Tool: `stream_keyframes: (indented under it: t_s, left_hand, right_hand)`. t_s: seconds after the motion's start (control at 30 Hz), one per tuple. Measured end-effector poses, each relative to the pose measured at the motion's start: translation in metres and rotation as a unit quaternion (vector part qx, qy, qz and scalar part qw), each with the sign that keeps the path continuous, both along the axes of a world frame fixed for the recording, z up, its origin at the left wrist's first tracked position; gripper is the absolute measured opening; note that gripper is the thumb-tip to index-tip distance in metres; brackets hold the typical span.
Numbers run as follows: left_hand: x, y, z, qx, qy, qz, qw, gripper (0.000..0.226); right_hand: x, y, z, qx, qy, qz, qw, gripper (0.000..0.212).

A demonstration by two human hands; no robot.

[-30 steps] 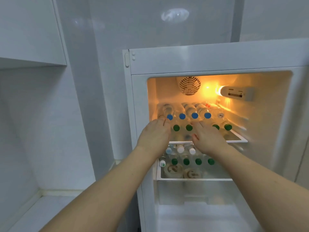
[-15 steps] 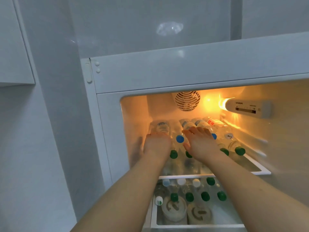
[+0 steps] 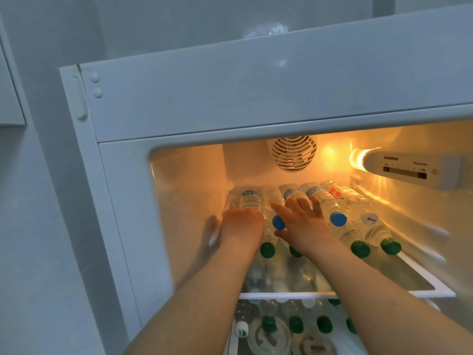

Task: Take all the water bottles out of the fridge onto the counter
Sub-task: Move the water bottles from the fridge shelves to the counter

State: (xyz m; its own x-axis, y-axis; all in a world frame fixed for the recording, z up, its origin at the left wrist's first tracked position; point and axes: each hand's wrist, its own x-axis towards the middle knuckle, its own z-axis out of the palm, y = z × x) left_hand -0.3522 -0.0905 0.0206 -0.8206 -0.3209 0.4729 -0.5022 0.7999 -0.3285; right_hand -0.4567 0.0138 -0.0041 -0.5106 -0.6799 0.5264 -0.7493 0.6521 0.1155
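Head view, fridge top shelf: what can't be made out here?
- Left hand: fingers curl over the leftmost bottle, out of sight behind the knuckles.
- Right hand: covers the bottle beneath; contact unclear.
- Lower shelf bottles: cut off by the forearms and bottom edge, count unknown.
- Control panel: markings too small.

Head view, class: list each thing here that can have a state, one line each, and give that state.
Fridge: open, interior light on.
Top-shelf bottles: lying down, stacked, caps on.
Lower-shelf bottles: caps on.
Left hand: curled over the leftmost upper bottle.
Right hand: fingers spread, on a blue-capped bottle.
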Motion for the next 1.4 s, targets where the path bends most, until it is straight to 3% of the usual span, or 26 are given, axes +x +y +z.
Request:
stream_keyframes:
  t_s: [0.17,0.33,0.47,0.63,0.73,0.87,0.97,1.03,1.13,1.23,1.4]
  left_hand:
    - [-0.005,-0.001,-0.002,0.014,0.004,0.012,1.0,0.018]
    - [0.002,-0.003,0.0,0.029,0.009,0.003,1.0,0.022]
    - [0.014,-0.002,0.005,0.084,0.068,0.002,0.994,0.02]
    - [0.025,0.002,0.018,0.074,0.201,-0.02,0.977,0.035]
    - [0.03,0.01,0.024,0.129,0.321,-0.08,0.935,0.036]
    - [0.025,0.029,0.038,0.276,0.46,-0.155,0.829,0.032]
    - [0.018,0.034,0.048,0.341,0.533,-0.168,0.756,0.025]
    - [0.014,0.031,0.053,0.364,0.558,-0.169,0.726,0.024]
    - [0.008,0.023,0.055,0.389,0.516,-0.154,0.748,0.039]
    - [0.003,0.021,0.056,0.395,0.489,-0.128,0.767,0.032]
    - [0.002,0.021,0.067,0.408,0.441,-0.112,0.792,0.018]
  right_hand:
    - [-0.009,-0.006,-0.007,-0.036,0.039,0.005,0.999,0.078]
    - [-0.007,-0.001,-0.007,-0.047,0.001,0.003,0.999,0.061]
    - [0.004,0.003,0.008,-0.154,-0.05,0.054,0.985,0.05]
    - [0.016,0.014,0.036,-0.315,-0.109,0.084,0.939,0.039]
    - [0.023,0.019,0.053,-0.409,-0.192,0.135,0.882,0.038]
    - [0.033,0.019,0.07,-0.537,-0.256,0.208,0.776,0.023]
    - [0.035,0.014,0.074,-0.595,-0.265,0.205,0.731,0.024]
    - [0.033,0.01,0.072,-0.617,-0.288,0.193,0.707,0.027]
    - [0.028,0.007,0.068,-0.65,-0.315,0.164,0.671,0.027]
    - [0.021,0.008,0.07,-0.676,-0.332,0.144,0.641,0.027]
    - [0.014,0.011,0.068,-0.67,-0.346,0.114,0.646,0.014]
